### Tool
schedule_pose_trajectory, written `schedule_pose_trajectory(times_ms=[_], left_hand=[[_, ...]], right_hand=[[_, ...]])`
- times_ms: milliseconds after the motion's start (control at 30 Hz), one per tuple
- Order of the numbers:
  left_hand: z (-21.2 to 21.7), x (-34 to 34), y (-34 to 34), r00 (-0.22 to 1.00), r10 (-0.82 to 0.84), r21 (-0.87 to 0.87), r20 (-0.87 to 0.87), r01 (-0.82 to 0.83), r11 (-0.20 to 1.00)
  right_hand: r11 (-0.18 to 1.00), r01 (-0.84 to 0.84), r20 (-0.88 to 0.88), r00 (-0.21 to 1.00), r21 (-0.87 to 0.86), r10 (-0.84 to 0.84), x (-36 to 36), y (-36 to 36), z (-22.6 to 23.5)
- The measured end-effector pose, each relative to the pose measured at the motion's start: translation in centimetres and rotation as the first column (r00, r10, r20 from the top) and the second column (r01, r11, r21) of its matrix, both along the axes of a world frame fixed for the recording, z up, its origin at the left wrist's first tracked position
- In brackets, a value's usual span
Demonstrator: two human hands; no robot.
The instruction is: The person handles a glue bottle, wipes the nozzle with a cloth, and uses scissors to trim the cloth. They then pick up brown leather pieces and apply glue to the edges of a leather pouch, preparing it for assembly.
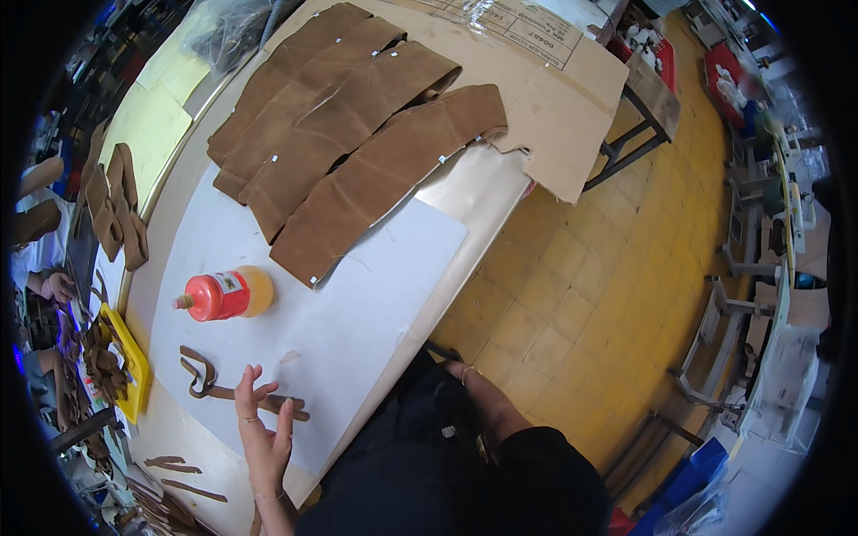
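Note:
My left hand (265, 438) hovers above the white sheet (384, 286) on the table, its fingers spread and nothing held in them. Partly behind its fingers lies a narrow brown strip (214, 390), looped at its far end. Near that strip stands a bottle (219, 296) with a red upper part, a narrow tip and yellowish contents. My right hand (457, 368) is low by the table's near edge, beside my dark clothing; its fingers are mostly hidden. A dark thing shows next to it, too unclear to name. Large flat brown fabric-like panels (384, 179) lie overlapping at the far side, with small white tags.
Flattened cardboard (572, 116) covers the table's far end. Left of the table are a yellow tray (132, 357) with brown pieces and another person's hand (59, 287). A wooden-topped stool (652, 98) stands on the tiled floor (563, 295); benches line the right.

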State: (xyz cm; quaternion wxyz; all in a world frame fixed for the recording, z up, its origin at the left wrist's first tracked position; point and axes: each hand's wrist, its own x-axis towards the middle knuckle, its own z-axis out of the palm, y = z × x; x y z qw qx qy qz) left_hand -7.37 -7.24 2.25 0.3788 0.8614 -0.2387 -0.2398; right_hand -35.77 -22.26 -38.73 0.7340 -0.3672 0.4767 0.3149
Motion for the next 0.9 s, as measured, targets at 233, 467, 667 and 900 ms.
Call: schedule_pose_trajectory(times_ms=[233, 467, 667, 900], left_hand=[[0.3, 0.2, -0.4, 0.99, -0.134, 0.072, 0.054, 0.13, 0.989], [-0.7, 0.2, -0.5, 0.98, -0.193, 0.101, 0.05, 0.187, 0.977], [-0.1, 0.6, -0.3, 0.971, -0.223, 0.126, 0.083, 0.212, 0.969], [-0.3, 0.8, 0.2, 0.958, -0.269, 0.178, 0.102, 0.248, 0.952]], right_hand=[[1.0, 0.011, -0.01, 1.0, -0.007, -0.012, 0.4, -0.4, 0.7], [0.934, 0.249, -0.129, 0.966, 0.255, -0.223, -0.6, -1.8, 3.8], [0.9, -0.326, 0.112, 0.922, -0.289, 0.37, -3.2, 2.0, -6.3], [0.728, -0.47, 0.002, 0.839, -0.499, 0.543, -1.1, 0.8, -3.2]])
